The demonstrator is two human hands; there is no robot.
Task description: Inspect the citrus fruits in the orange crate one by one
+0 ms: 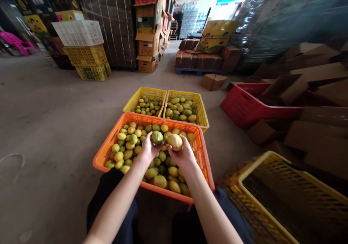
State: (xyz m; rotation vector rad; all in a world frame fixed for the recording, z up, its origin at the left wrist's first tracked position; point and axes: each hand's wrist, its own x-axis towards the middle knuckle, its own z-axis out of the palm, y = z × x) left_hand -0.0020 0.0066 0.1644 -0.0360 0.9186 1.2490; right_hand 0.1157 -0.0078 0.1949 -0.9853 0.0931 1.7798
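Observation:
My left hand holds a green fruit over the middle of an orange crate. Close beside it, my right hand grips a larger pale yellow fruit. Beneath both hands the crate is filled with green, yellow and orange-tinged fruits. Two yellow crates touch its far side: the left one contains smaller green-yellow fruits, the right one larger ones. My fingers partly hide the undersides of the held fruits.
A yellow crate stands near right, with a red crate and loose cardboard beyond. Stacked crates and boxes stand farther back. A loaded blue pallet is at the back centre. My knees flank the orange crate's near side.

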